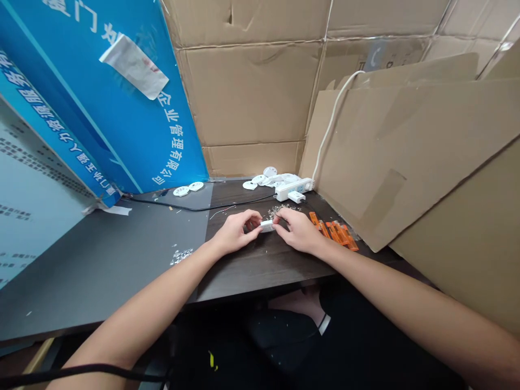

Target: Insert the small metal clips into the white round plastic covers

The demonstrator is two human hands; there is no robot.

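Between my two hands is a small white rectangular block (pixel 267 225), held just above the dark tabletop (pixel 260 265). My left hand (pixel 239 230) pinches its left end between thumb and fingers. At the other end, the thumb and fingertips of my right hand (pixel 298 228) close on it. What the block is exactly is too small to make out. Right behind it lies a scatter of small shiny metal-like pieces (pixel 280 209). Several orange strip-like packs (pixel 337 233) lie to the right of my right hand.
A white power strip (pixel 290 188) with a white adapter (pixel 297 197) stands behind my hands. White round discs (pixel 268 177) are piled at the back; two more discs (pixel 189 188) lie left. Clear small pieces (pixel 181 256) sit front left. Cardboard (pixel 252 92) and a blue board (pixel 122 108) wall the table.
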